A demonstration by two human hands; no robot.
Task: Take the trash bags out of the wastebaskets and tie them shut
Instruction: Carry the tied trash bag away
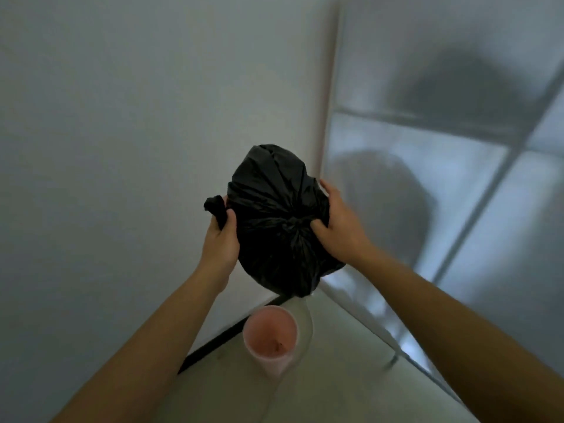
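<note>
- The black trash bag [271,196] hangs between both hands, its knot [297,228] just beside the right thumb
- The right hand [338,230] spreads its fingers round the bag's side, thumb dug in at the knot
- The left hand [221,239] pinches a twisted tail [216,207] running leftward from the bag
- The pink wastebasket [270,340] stands well below the fingers

One trash bag [276,221], one wastebasket [270,340]

white wall [122,148] left, frosted panel [427,215] right, pink wastebasket [268,366] in corner below, open floor [329,383] nearer
</note>
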